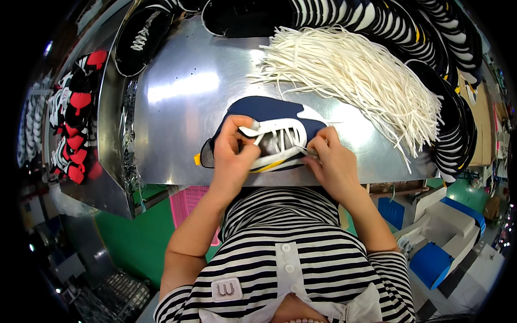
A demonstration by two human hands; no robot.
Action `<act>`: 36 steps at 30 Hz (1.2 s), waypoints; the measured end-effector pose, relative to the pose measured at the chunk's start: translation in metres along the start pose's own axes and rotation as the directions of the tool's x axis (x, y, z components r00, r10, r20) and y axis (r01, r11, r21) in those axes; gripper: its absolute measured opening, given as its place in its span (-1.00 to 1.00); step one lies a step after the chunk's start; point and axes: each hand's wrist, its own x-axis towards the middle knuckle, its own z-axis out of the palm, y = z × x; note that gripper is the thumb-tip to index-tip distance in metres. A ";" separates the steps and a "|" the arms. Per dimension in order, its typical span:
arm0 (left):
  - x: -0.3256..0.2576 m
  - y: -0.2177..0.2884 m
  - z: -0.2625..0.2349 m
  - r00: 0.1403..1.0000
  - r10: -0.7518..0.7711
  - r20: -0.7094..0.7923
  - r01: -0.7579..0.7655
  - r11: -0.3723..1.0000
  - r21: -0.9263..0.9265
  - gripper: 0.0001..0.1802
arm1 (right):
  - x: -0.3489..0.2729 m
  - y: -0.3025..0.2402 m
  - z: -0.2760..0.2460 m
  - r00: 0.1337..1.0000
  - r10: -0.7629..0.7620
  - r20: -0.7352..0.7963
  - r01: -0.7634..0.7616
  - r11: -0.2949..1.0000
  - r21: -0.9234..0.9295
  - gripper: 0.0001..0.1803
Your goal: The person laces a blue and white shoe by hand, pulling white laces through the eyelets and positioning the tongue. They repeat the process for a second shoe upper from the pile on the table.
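Note:
A navy shoe upper (258, 105) lies on its side on the metal table in front of me, its heel with a yellow tab toward the left. White lace (280, 141) crosses its opening in several rows. At the heel end of the lacing, my left hand (235, 157) is closed, thumb and fingers pinching the white eyelet edge of the upper. My right hand (333, 161) is closed at the toe end, around a thin, metal-looking tool (309, 151) that reaches toward the lace. Its exact shape is partly hidden by the fingers.
A large pile of loose white laces (355, 81) lies at the far right. Rows of stacked black-and-white uppers (371, 16) curve behind it. A black upper (144, 40) rests at the far left. Red, black and white pieces (78, 118) sit beyond the table's left edge.

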 end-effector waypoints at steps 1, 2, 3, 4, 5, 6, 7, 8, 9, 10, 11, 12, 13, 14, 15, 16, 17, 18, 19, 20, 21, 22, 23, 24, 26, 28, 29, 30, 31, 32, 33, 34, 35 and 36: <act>-0.002 0.014 -0.005 0.994 -0.051 0.098 0.053 0.998 -0.021 -0.66 | -0.002 0.006 0.005 0.999 0.012 -0.038 -0.009 0.996 0.087 -0.77; -0.003 0.014 -0.012 0.990 -0.050 0.132 0.044 0.998 0.044 -0.61 | -0.001 0.010 0.011 0.997 0.018 -0.074 -0.005 0.985 0.174 -0.77; -0.006 0.015 -0.015 0.985 -0.051 0.163 0.033 0.993 0.109 -0.55 | 0.000 0.012 0.013 0.994 0.026 -0.108 0.003 0.966 0.260 -0.76; -0.018 0.019 -0.014 0.981 0.089 0.170 -0.147 0.920 0.364 -0.50 | 0.001 0.014 0.010 0.991 0.085 -0.102 -0.039 0.922 0.385 -0.77; -0.031 0.028 -0.010 0.952 0.216 0.217 -0.304 0.752 0.585 -0.44 | 0.004 0.013 0.007 0.987 0.126 -0.096 -0.076 0.910 0.407 -0.77; -0.043 0.033 -0.010 0.937 0.193 0.290 -0.347 0.590 0.729 -0.36 | 0.006 0.010 0.002 0.982 0.166 -0.084 -0.116 0.898 0.425 -0.78; -0.046 0.039 -0.001 0.893 0.251 0.373 -0.449 0.466 0.762 -0.40 | 0.007 0.011 0.005 0.979 0.100 -0.175 -0.020 0.913 0.407 -0.77; -0.045 0.033 0.007 0.892 0.258 0.371 -0.448 0.394 0.803 -0.45 | 0.009 0.009 0.008 0.965 0.025 -0.262 0.078 0.923 0.376 -0.77; -0.040 0.026 0.013 0.888 0.270 0.372 -0.447 0.317 0.836 -0.50 | 0.008 0.007 0.013 0.960 -0.017 -0.278 0.101 0.952 0.291 -0.77; -0.034 0.018 0.016 0.904 0.277 0.326 -0.412 0.362 0.836 -0.54 | 0.008 0.004 0.017 0.955 -0.058 -0.292 0.120 0.972 0.202 -0.76; -0.024 0.008 0.018 0.916 0.284 0.283 -0.382 0.406 0.830 -0.59 | 0.008 0.003 0.020 0.947 -0.099 -0.306 0.138 0.984 0.108 -0.75; -0.019 0.003 0.020 0.926 0.288 0.242 -0.354 0.450 0.820 -0.63 | 0.009 0.002 0.023 0.944 -0.103 -0.314 0.147 0.982 0.120 -0.73; -0.018 0.003 0.020 0.913 0.331 0.240 -0.376 0.445 0.813 -0.66 | 0.007 0.001 0.018 0.938 -0.088 -0.334 0.158 0.969 0.188 -0.74; -0.017 0.002 0.019 0.899 0.371 0.232 -0.390 0.440 0.809 -0.68 | 0.005 -0.002 0.014 0.935 -0.075 -0.347 0.173 0.951 0.258 -0.75; -0.017 0.001 0.018 0.885 0.409 0.223 -0.404 0.435 0.805 -0.70 | 0.002 -0.006 0.009 0.931 -0.062 -0.360 0.188 0.926 0.327 -0.75; -0.019 0.002 0.020 0.885 0.420 0.203 -0.400 0.457 0.794 -0.74 | -0.005 -0.008 0.003 0.949 -0.157 -0.275 0.245 0.913 0.325 -0.75; -0.021 0.002 0.018 0.866 0.449 0.219 -0.427 0.436 0.792 -0.75 | -0.019 -0.012 -0.004 0.951 -0.250 -0.183 0.300 0.893 0.336 -0.75; -0.016 0.004 0.017 0.839 0.487 0.242 -0.466 0.413 0.782 -0.76 | -0.030 -0.014 -0.009 0.935 -0.340 -0.098 0.353 0.873 0.338 -0.74; -0.013 0.006 0.016 0.810 0.524 0.264 -0.503 0.389 0.772 -0.78 | -0.036 -0.012 -0.003 0.905 -0.426 -0.009 0.379 0.797 0.471 -0.80; -0.013 0.008 0.016 0.781 0.566 0.264 -0.524 0.365 0.769 -0.81 | -0.042 -0.011 -0.001 0.898 -0.431 0.086 0.320 0.774 0.547 -0.81; -0.013 0.011 0.016 0.771 0.576 0.271 -0.533 0.352 0.769 -0.81 | -0.045 -0.009 -0.001 0.879 -0.441 0.179 0.251 0.749 0.613 -0.82; -0.014 0.014 0.016 0.761 0.587 0.277 -0.542 0.339 0.769 -0.82 | -0.042 -0.007 -0.003 0.928 -0.372 -0.003 0.305 0.758 0.577 -0.85; -0.017 0.017 0.016 0.754 0.591 0.285 -0.550 0.331 0.767 -0.82 | -0.041 -0.006 -0.007 0.995 -0.099 0.023 0.050 0.675 0.736 -0.79; -0.018 0.016 0.017 0.728 0.619 0.294 -0.578 0.325 0.748 -0.82 | -0.029 -0.007 -0.009 0.998 0.011 -0.063 0.038 0.695 0.718 -0.77; -0.021 0.021 0.023 0.697 0.636 0.331 -0.627 0.317 0.711 -0.82 | -0.002 -0.011 -0.007 0.974 0.112 -0.197 0.050 0.742 0.668 -0.73; -0.027 0.025 0.028 0.704 0.606 0.369 -0.636 0.309 0.707 -0.81 | 0.007 -0.012 0.007 0.974 0.193 -0.121 -0.053 0.708 0.704 -0.75; -0.028 0.026 0.028 0.705 0.614 0.354 -0.630 0.314 0.710 -0.81 | 0.012 -0.014 0.012 0.971 0.225 -0.075 -0.103 0.685 0.721 -0.76; -0.028 0.028 0.027 0.706 0.622 0.338 -0.624 0.319 0.713 -0.81 | 0.011 -0.021 0.010 0.960 0.202 -0.193 -0.022 0.742 0.670 -0.80; -0.027 0.029 0.026 0.706 0.630 0.323 -0.618 0.325 0.716 -0.81 | 0.010 -0.023 0.011 0.966 0.201 -0.160 -0.035 0.720 0.693 -0.80; -0.028 0.029 0.024 0.713 0.621 0.325 -0.614 0.331 0.717 -0.80 | 0.007 -0.024 0.013 0.971 0.205 -0.123 -0.056 0.695 0.717 -0.80; -0.028 0.031 0.024 0.706 0.623 0.338 -0.621 0.314 0.718 -0.79 | 0.004 -0.024 0.014 0.975 0.207 -0.085 -0.078 0.669 0.740 -0.81; -0.027 0.033 0.024 0.697 0.625 0.351 -0.628 0.297 0.719 -0.78 | 0.003 -0.023 0.014 0.981 0.196 -0.011 -0.099 0.541 0.835 -0.82; -0.028 0.035 0.024 0.693 0.622 0.365 -0.633 0.282 0.721 -0.76 | -0.004 -0.023 0.011 0.990 0.101 0.094 -0.135 0.587 0.798 -0.83; -0.025 0.037 0.021 0.705 0.619 0.345 -0.624 0.310 0.717 -0.74 | -0.013 -0.021 0.006 0.979 0.009 0.203 -0.163 0.632 0.757 -0.83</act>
